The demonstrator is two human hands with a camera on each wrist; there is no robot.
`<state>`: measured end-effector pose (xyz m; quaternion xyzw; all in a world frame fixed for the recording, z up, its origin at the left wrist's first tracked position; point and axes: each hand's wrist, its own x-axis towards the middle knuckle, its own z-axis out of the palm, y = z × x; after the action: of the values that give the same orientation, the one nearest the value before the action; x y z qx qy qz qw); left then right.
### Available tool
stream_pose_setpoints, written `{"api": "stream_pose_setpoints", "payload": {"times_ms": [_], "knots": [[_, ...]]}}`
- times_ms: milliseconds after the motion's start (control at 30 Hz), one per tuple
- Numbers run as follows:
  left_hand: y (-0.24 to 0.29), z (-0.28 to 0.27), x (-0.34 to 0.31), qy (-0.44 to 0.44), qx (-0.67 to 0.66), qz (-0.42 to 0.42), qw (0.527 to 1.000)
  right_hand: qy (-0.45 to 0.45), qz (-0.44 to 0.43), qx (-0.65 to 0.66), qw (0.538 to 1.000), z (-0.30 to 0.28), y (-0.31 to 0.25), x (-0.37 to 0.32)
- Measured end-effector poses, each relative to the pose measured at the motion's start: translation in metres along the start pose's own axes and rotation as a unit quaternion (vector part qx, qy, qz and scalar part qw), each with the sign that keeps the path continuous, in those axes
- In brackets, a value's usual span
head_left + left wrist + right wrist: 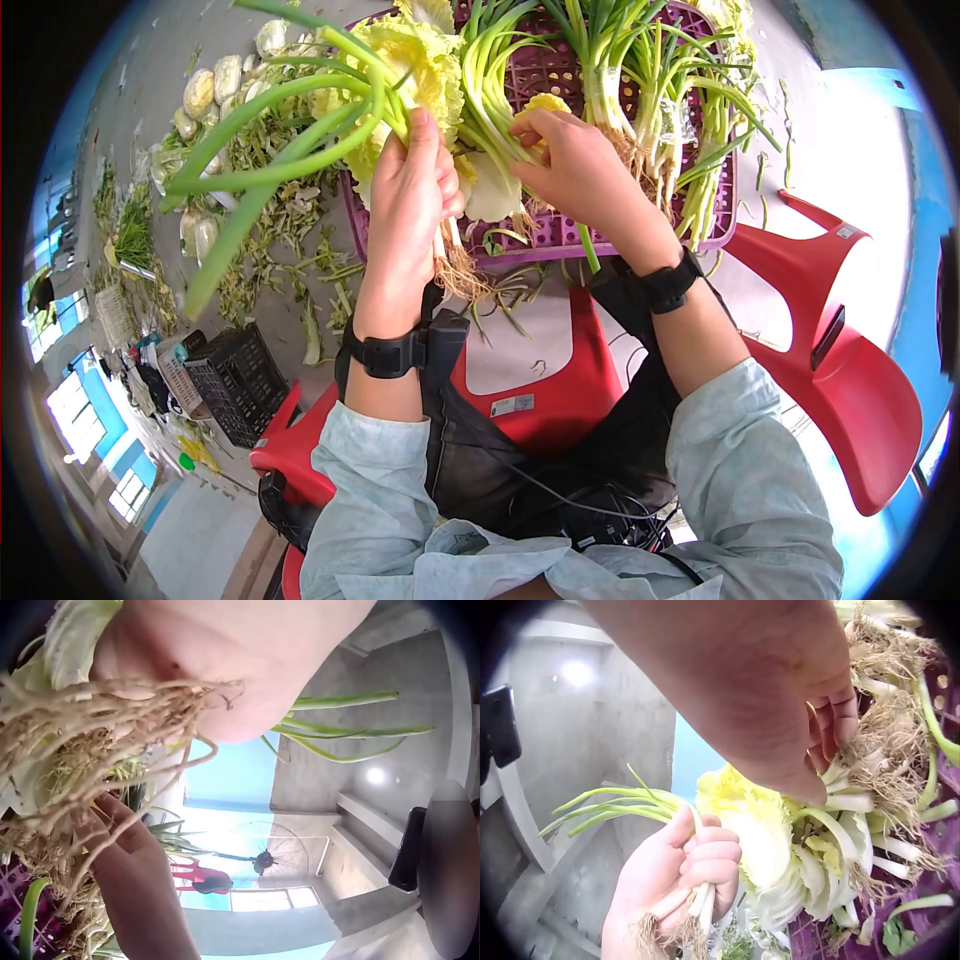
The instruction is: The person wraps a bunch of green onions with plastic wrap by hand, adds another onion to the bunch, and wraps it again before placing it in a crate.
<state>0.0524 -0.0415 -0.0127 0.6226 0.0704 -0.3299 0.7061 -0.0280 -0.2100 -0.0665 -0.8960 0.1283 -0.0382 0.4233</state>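
My left hand [412, 205] grips a few spring onions [290, 172], their green tops bending out to the left and their stringy roots [455, 268] hanging below the fist. The white root ends [699, 907] poke out beneath the fingers in the right wrist view. My right hand [585, 170] reaches over the pile on the purple crate [545, 250], fingers and thumb curled at the white stems of loose spring onions [847, 799]. Something yellow and leafy [545, 104] shows beside those fingers; the palm hides part of the grasp. A pale cabbage [757, 847] lies between the hands.
Bunches of spring onions [605, 90] wrapped in clear film lie on the crate's right side. Leaf scraps [290, 215] and several cabbages [200, 92] cover the floor at left. Red chairs [850, 370] and a black crate [237, 383] stand nearby.
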Motion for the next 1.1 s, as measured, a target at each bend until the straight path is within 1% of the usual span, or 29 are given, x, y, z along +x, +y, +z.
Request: {"api": "stream_pose_setpoints", "payload": {"times_ms": [233,333,433,533,633,733,833,933,1033,1100], "knots": [[0.002,-0.002,-0.002,0.007,-0.007,0.002,1.000,-0.006,0.012,-0.010,1.000,0.001,0.002,0.001],[0.003,-0.001,-0.004,-0.016,0.001,-0.004,1.000,-0.007,0.043,0.025,0.999,-0.001,-0.001,0.002],[0.004,0.001,-0.005,-0.019,0.010,-0.006,1.000,-0.025,0.083,0.036,0.996,-0.008,-0.010,0.003],[0.000,-0.001,-0.003,-0.023,0.016,0.006,1.000,-0.018,0.071,0.044,0.996,-0.007,-0.004,0.004],[-0.003,-0.003,-0.001,-0.022,0.010,0.012,1.000,0.008,0.033,0.056,0.998,0.001,0.005,0.005],[-0.003,-0.003,-0.001,-0.028,0.009,0.010,1.000,-0.019,0.084,0.073,0.994,0.000,0.002,0.005],[-0.003,-0.002,-0.002,-0.029,0.013,0.010,0.999,-0.025,0.112,0.104,0.988,-0.003,-0.001,0.006],[-0.003,-0.001,-0.003,-0.028,0.013,0.013,0.999,-0.035,0.120,0.167,0.978,-0.002,0.004,0.008],[-0.002,-0.001,-0.003,-0.030,0.018,0.007,0.999,0.003,0.126,0.235,0.964,-0.001,0.003,0.008],[-0.003,-0.001,-0.003,-0.032,0.014,0.004,0.999,-0.009,0.147,0.286,0.947,-0.008,-0.005,0.009]]}}
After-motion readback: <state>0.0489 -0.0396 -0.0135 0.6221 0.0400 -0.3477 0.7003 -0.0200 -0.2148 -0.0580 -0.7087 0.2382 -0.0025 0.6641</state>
